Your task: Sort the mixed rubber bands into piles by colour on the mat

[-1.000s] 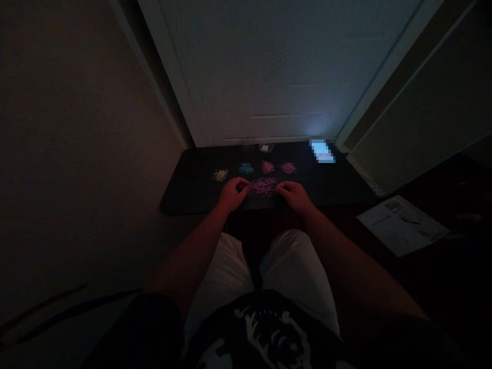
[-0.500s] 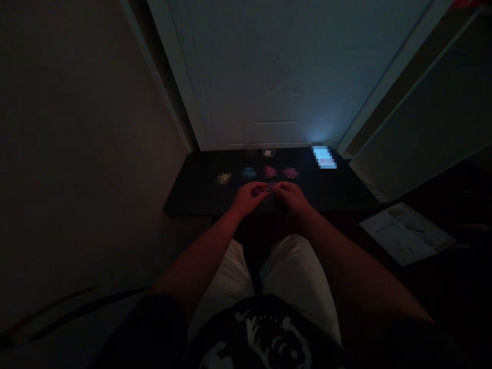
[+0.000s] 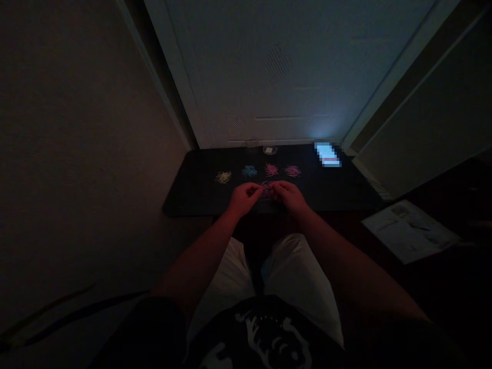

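Note:
A purple pile of thin short strips (image 3: 266, 189) lies near the front of the dark table, between my two hands. My left hand (image 3: 245, 197) is at its left side, thumb and forefinger pinched together at the pile's edge. From the right, my right hand (image 3: 286, 193) reaches in with its fingertips closed at the strips. Whatever either pinch holds is too small and dim to make out. Behind my hands lie a pale yellow pile (image 3: 223, 177), a blue pile (image 3: 249, 170), a pink pile (image 3: 271, 169) and a pinkish-purple pile (image 3: 292, 170) of similar strips.
A lit phone (image 3: 328, 154) lies at the back right of the table (image 3: 192, 189). Near the back edge sit a clear round container (image 3: 251, 145) and a small round dish with a white square (image 3: 269, 150). A white panel (image 3: 230, 66) stands behind; a printed sheet (image 3: 409, 230) lies at right.
My left hand has shifted slightly left and my right hand slightly in, so more of the purple pile shows between them. The view has tilted a little.

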A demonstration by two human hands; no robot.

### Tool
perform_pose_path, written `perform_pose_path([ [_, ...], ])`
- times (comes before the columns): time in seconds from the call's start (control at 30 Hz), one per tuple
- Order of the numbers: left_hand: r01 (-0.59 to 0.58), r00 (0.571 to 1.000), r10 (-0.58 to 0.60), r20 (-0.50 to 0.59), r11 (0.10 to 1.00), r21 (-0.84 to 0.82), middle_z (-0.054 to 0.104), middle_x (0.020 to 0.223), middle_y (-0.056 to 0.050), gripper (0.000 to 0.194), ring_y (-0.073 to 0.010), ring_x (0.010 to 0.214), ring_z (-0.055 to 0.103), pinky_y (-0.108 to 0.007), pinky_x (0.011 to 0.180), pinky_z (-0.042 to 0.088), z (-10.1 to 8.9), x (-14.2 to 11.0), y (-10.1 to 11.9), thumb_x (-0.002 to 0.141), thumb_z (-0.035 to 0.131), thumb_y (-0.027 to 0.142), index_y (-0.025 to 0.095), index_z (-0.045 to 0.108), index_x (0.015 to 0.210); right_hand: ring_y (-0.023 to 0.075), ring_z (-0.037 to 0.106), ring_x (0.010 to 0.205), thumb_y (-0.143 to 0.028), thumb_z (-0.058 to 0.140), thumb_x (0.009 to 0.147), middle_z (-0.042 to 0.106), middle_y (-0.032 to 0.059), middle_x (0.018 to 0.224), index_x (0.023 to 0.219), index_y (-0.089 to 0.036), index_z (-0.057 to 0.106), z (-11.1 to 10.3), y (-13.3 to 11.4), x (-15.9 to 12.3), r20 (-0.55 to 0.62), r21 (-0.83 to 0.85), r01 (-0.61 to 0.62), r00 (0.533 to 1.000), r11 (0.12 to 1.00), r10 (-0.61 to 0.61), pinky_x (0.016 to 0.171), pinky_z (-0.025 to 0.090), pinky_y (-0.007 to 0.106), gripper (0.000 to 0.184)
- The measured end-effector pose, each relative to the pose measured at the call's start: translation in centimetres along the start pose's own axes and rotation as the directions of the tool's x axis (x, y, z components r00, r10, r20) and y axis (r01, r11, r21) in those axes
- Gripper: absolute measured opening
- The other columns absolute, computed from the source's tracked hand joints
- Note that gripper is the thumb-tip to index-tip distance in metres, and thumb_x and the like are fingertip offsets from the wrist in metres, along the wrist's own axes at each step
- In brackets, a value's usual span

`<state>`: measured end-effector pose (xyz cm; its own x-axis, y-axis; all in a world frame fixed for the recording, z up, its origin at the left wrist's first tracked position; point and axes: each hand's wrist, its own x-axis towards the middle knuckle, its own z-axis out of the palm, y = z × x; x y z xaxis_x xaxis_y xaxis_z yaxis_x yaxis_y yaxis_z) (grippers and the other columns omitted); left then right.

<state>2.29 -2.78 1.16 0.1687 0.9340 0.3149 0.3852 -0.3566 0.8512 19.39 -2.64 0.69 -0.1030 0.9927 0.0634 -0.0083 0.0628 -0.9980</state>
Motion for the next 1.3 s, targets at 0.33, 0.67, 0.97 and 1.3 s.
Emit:
perform_pose_path([
  [0.33,0.013,1.000,-0.012,0.018,1.000,-0.025,0.068,0.081,-0.004,0.021,-0.0133,0.070,0.060,-0.025,0.065,0.048,0.2,-0.4,-0.9,0.075,0.059,0.034,0.016,0.065,0.083,0.0091,0.048,0.055,-0.038,0.068,0.059,0.059,-0.0005,0.063,0.068,-0.016,0.061,1.3,-0.7,-0.3,0.043,-0.079,0.025,0.999,0.997,-0.022,0.053,0.037,0.024,0.024],
  [0.67,0.016,1.000,-0.016,-0.006,1.000,0.014,0.066,0.075,-0.002,0.019,-0.0121,0.067,0.058,-0.024,0.062,0.047,-0.1,-0.4,-0.8,0.074,0.058,0.033,0.015,0.063,0.076,0.0082,0.044,0.052,-0.039,0.066,0.061,0.055,-0.0023,0.058,0.068,-0.017,0.058,0.9,0.0,-0.6,-0.066,-0.069,0.012,0.998,0.998,-0.016,0.051,0.036,0.022,0.025],
  [0.97,0.012,1.000,-0.013,0.023,1.000,0.025,0.067,0.075,-0.003,0.019,-0.0122,0.066,0.059,-0.024,0.061,0.046,-0.1,-0.5,-0.8,0.074,0.058,0.033,0.015,0.064,0.077,0.0118,0.052,0.060,-0.039,0.067,0.061,0.062,0.0006,0.068,0.075,-0.017,0.062,0.9,0.4,-0.6,0.033,-0.129,0.079,0.997,0.988,-0.075,0.058,0.041,0.025,0.026],
  [1.3,-0.005,0.998,0.002,0.055,0.998,0.069,0.064,0.071,-0.001,0.017,-0.0115,0.063,0.057,-0.023,0.060,0.045,-0.2,-0.5,-0.9,0.073,0.058,0.032,0.016,0.062,0.072,0.0106,0.047,0.057,-0.037,0.062,0.065,0.056,-0.0011,0.061,0.065,-0.017,0.058,1.0,0.3,-0.7,0.031,-0.179,0.087,0.996,0.980,-0.082,0.056,0.037,0.024,0.021],
])
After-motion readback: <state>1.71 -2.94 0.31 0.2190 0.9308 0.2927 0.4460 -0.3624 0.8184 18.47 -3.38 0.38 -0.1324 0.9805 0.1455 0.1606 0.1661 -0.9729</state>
